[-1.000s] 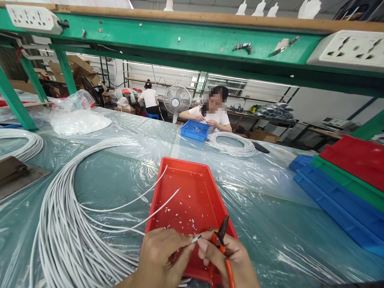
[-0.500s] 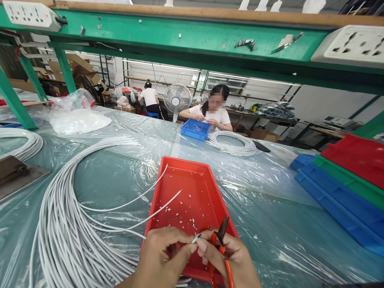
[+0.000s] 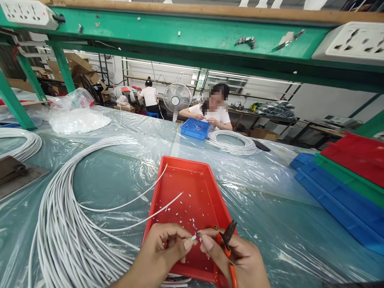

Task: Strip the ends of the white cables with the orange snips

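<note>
Pinching the bared tip of the white cable (image 3: 195, 236) over the near end of the red tray (image 3: 192, 176), the left hand (image 3: 163, 250) meets the right hand (image 3: 240, 258), which grips orange cutters (image 3: 227, 240): mid-stripping, I'd judge, needing fine, steady fingers next.

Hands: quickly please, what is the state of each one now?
Left hand: closed, pinching the white cable end.
Right hand: closed, holding the orange-handled cutters; its fingertips also touch the cable end.

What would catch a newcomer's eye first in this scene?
A shallow red plastic tray, flecked with white scraps, sits dead centre. Left of it sprawls a large white cable coil. At its near edge the left hand and right hand pinch a cable end, the right gripping orange-handled cutters.
</note>
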### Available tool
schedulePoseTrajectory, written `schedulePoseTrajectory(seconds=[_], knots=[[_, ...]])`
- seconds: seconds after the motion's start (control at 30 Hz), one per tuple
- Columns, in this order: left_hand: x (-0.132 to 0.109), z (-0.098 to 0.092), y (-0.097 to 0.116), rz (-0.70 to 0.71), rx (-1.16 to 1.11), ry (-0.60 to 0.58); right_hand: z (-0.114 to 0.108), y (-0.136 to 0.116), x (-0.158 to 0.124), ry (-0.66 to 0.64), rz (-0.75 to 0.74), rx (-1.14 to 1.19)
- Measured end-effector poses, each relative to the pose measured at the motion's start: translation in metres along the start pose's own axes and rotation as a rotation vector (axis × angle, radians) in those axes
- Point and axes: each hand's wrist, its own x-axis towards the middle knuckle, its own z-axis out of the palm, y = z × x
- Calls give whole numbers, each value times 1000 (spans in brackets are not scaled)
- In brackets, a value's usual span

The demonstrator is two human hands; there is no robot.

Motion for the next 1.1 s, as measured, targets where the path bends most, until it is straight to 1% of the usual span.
schedulePoseTrajectory(seconds=[0.07, 0.13, 0.33, 0.43, 0.5, 0.63, 0.73, 0.83, 0.87, 0.9, 0.93, 1.0, 1.03, 1.07, 1.1], knots=[[0, 0, 0, -9, -6, 14, 0, -1, 0, 12, -48, -52], [1, 0, 0, -15, -32, -5, 0, -1, 1, -12, -52, -70], [3, -1, 3, -13, -140, -130, -2, 2, 7, -223, 126, 107], [2, -1, 8, -7, -126, -143, -4, 3, 9, -321, 142, 130], [1, -1, 10, 1, -116, -137, -4, 2, 9, -320, 123, 124], [0, -2, 9, -15, -95, -122, -2, -2, 7, -251, 81, 93], [1, -1, 6, 6, -58, -103, 0, -4, 5, -253, 73, 81], [1, 0, 4, 50, 66, -67, 0, -3, 3, -249, 35, 39], [0, 0, 3, 87, 145, -47, 0, -2, 2, -221, 12, 21], [-1, 0, 3, 160, 242, -13, 0, -2, 2, -176, -11, 5], [-3, -1, 2, 280, 349, 48, 0, -2, 1, -119, -32, -10], [-7, -3, -2, 619, 555, 214, -1, -2, 1, 5, -77, -44], [-10, -3, -4, 795, 629, 277, -2, -2, 1, 57, -107, -67], [-12, -2, -8, 934, 668, 294, -3, -3, 0, 100, -145, -92], [-13, -1, -12, 1000, 668, 250, -3, -4, 0, 133, -190, -116]])
